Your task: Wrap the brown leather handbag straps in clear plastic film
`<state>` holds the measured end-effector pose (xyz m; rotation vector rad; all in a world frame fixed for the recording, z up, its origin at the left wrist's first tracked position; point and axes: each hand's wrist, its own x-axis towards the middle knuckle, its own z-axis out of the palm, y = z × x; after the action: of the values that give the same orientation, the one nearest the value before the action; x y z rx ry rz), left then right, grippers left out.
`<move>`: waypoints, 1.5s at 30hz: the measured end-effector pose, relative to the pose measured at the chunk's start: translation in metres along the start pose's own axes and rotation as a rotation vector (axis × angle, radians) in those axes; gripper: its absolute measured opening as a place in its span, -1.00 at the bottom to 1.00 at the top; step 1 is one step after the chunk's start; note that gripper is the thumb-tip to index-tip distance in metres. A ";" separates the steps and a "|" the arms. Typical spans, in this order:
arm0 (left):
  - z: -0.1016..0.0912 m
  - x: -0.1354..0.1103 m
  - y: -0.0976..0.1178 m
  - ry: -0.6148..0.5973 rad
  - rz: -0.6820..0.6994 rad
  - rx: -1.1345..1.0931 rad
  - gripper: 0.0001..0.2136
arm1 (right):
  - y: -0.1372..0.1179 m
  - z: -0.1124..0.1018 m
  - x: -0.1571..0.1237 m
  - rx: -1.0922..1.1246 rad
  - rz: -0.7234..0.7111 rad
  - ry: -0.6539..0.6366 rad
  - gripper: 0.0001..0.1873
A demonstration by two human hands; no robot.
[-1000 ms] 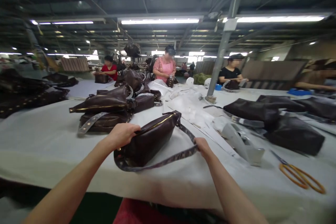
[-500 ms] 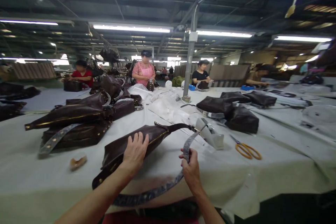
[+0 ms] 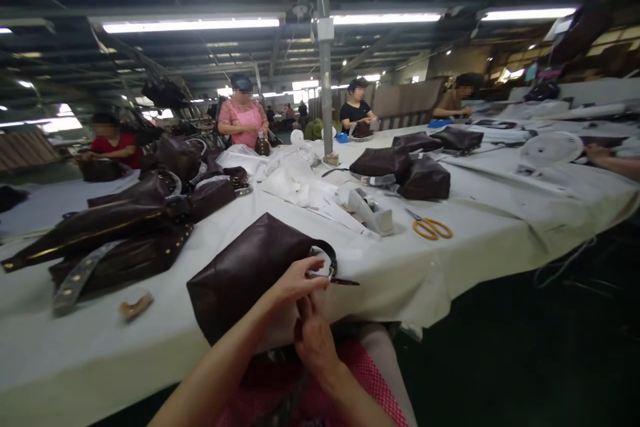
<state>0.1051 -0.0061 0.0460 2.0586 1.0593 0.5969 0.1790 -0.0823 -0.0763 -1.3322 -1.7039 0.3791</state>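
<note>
A dark brown leather bag lies at the table's near edge, its smooth flat side facing up. From its right end a short dark strap loops out, with a small metal buckle and a pointed tip. My left hand reaches across the bag's right end, thumb and fingers closed on the strap by the buckle. Just below, my right hand is closed with its fingertips up under the left. Something dark shows at its fingers, mostly hidden. A blurred plastic-wrapped strap hangs over my lap.
More brown bags are heaped at the left, others beyond the table's middle. Orange-handled scissors, a tape dispenser and white wrapping lie beyond my hands. A post rises behind. Several co-workers sit or stand around.
The bag has turned so its flat side shows and the zip no longer does. My left hand has gone from the bag's top to the strap; my right came in beside it. My view swung right.
</note>
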 end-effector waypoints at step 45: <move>0.028 -0.012 -0.013 -0.202 -0.335 -0.746 -0.56 | -0.017 -0.092 -0.003 -0.058 -0.463 0.043 -0.77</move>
<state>0.1111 -0.0223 0.0176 1.2334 0.8597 0.4959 0.2422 -0.1166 -0.0161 -0.9367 -1.9311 0.0336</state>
